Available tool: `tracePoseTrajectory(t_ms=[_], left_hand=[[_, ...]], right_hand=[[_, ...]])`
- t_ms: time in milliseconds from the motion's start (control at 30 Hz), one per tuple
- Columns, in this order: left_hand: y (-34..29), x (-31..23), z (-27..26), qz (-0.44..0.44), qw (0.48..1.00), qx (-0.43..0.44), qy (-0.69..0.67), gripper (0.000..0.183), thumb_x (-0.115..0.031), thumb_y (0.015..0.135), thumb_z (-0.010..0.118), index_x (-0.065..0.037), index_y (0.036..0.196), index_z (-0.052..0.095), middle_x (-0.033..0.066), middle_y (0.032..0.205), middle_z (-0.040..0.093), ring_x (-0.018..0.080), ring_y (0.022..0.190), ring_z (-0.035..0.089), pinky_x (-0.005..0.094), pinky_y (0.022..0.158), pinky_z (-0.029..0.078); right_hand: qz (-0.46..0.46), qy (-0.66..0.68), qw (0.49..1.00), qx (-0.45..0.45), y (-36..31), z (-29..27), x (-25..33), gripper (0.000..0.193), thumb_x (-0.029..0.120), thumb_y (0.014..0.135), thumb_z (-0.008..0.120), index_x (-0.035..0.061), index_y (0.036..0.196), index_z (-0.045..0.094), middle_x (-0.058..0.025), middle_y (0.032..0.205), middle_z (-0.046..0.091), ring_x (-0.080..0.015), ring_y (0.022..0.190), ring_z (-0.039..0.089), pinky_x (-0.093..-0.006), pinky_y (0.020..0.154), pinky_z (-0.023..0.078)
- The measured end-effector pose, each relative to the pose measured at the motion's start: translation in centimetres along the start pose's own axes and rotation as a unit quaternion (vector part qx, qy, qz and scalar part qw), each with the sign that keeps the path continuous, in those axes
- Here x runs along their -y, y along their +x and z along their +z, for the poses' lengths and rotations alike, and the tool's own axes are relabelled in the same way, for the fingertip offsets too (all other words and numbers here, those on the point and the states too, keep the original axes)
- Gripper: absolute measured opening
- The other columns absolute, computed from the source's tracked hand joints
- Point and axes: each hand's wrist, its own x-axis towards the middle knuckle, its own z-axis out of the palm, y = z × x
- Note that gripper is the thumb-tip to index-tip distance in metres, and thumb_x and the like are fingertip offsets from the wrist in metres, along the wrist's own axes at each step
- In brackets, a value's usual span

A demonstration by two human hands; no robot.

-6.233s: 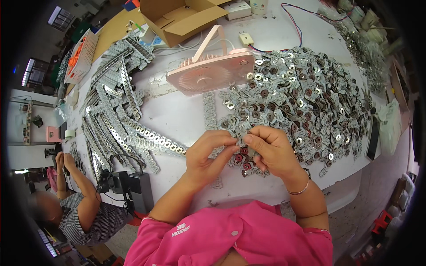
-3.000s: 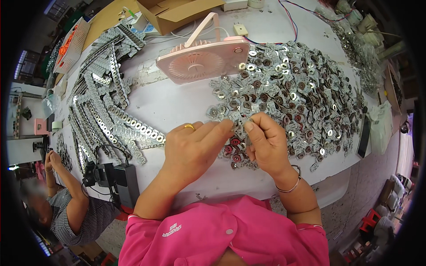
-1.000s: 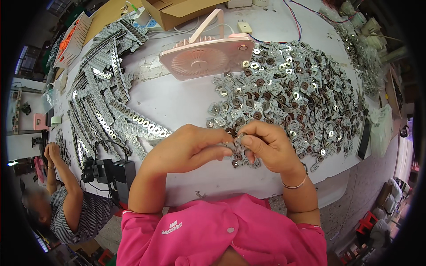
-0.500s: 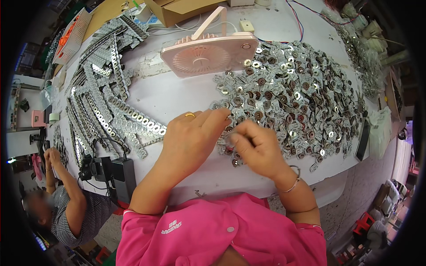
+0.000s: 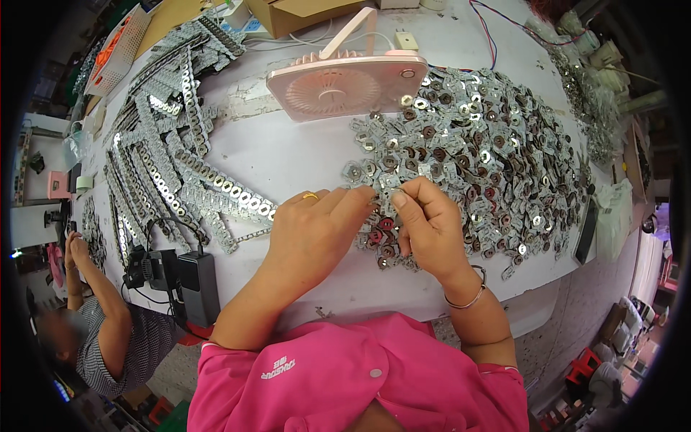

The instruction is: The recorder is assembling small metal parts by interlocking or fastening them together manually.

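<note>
My left hand [image 5: 317,227], a ring on one finger, is closed with its fingertips pinched at the near left edge of a heap of small metal parts [image 5: 489,165]. Just beside it, my right hand [image 5: 435,227] pinches with thumb and forefinger, the other fingers curled in. A narrow gap lies between the two sets of fingertips. Whatever either hand grips is too small or hidden to name. The heap's parts are flat silvery pieces with round discs, some dark brown and a few reddish.
Long strips of linked metal pieces [image 5: 162,173] lie piled at the left. A pink fan [image 5: 331,90] stands beyond my hands. A black box-shaped device [image 5: 198,288] with cables sits by the near left table edge. Another person [image 5: 108,338] works at the far left.
My right hand has moved a little away from my body and turned, its thumb now pointing up toward the left fingertips. The left hand has barely shifted. The whole view has moved slightly.
</note>
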Motion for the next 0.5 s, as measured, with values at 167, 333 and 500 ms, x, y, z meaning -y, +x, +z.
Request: tracePoseTrajectory(t_ms=[167,333,500], left_hand=[[-0.4,0.3,-0.3,-0.003,1.0,-0.007,-0.003,0.02,-0.011,0.085,0.071,-0.009,0.104,0.064,0.0042,0.073,0.063,0.0227,0.057,0.06,0.0347,0.054,0.046],[-1.2,0.1,-0.4,0.027,0.999,0.027,0.02,0.025,-0.008,0.082,0.071,-0.006,0.106,0.063,0.004,0.073,0.061,0.0219,0.061,0.061,0.0356,0.056,0.047],[-1.5,-0.1,0.0,-0.002,0.999,0.005,-0.037,0.033,-0.002,0.082,0.065,-0.004,0.115,0.061,0.0056,0.076,0.061,0.0253,0.067,0.062,0.0389,0.06,0.049]], right_hand=[[0.033,0.071,0.997,0.022,0.0,0.6,-0.1,0.015,0.015,0.101,0.056,0.0012,0.095,0.058,0.0016,0.062,0.055,-0.0041,0.046,0.051,-0.0205,0.041,0.038],[0.038,0.08,0.996,-0.015,-0.4,1.6,0.0,0.013,0.014,0.1,0.057,0.0009,0.096,0.058,0.0018,0.062,0.056,-0.0048,0.047,0.053,-0.0198,0.042,0.04],[0.005,0.05,0.998,-0.045,-0.2,1.2,0.5,0.012,0.012,0.096,0.064,0.0005,0.093,0.059,0.0004,0.067,0.06,-0.004,0.05,0.055,-0.0194,0.043,0.043]])
